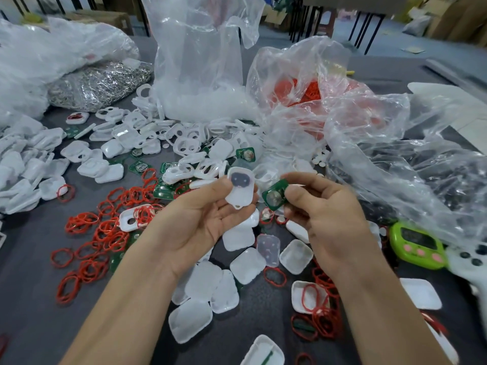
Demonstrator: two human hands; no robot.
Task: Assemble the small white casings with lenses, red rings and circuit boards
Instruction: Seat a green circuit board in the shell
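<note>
Head view: I pinch the white casing (241, 189) upright in my left hand (195, 222), and the circuit board (275, 197), pinched in my right hand (329, 214), sits just beside its right edge.

Bare table (29, 306) lies open at the near left; rings (102, 233) and casings (200, 285) litter the middle; bags (390, 143) wall off the far and right sides.

Casing (241, 189) left of circuit board (275, 194)
</note>
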